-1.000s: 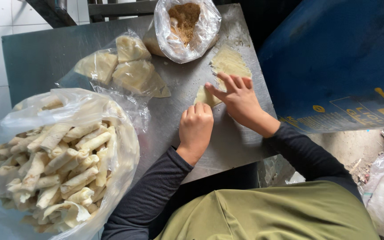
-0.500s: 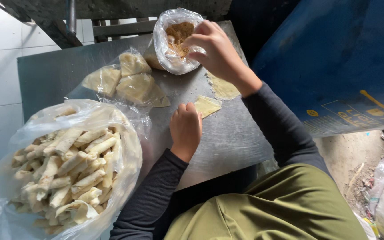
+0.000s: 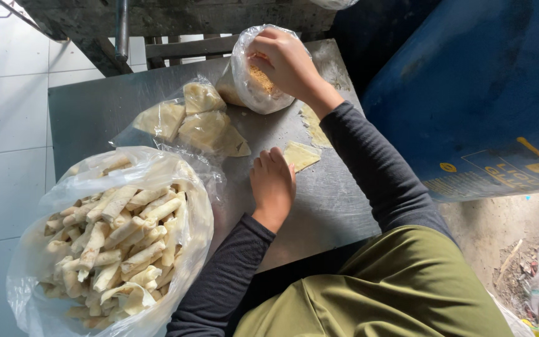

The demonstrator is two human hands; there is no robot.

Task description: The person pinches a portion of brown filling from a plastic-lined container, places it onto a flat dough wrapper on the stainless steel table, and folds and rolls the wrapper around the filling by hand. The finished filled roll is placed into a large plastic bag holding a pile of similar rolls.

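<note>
My right hand (image 3: 285, 60) reaches into a clear plastic bag of brown crumbly filling (image 3: 251, 81) at the far side of the grey metal table (image 3: 319, 206); its fingertips are down in the filling. Whether it holds any is hidden. My left hand (image 3: 272, 185) rests flat on the table, fingers together, touching the edge of a small pale folded wrapper (image 3: 301, 155). A second thin wrapper sheet (image 3: 312, 125) lies just beyond it, partly under my right forearm.
A big clear bag heaped with pale rolled pastries (image 3: 116, 240) fills the near left. A plastic bag with stacked wrapper sheets (image 3: 188, 122) lies mid-table. A blue barrel (image 3: 469, 93) stands at the right, white floor tiles at the left, metal bars behind the table.
My right hand left the wrapper on the table, moved away to the filling bag and dipped into it. The left hand stayed beside the folded wrapper.
</note>
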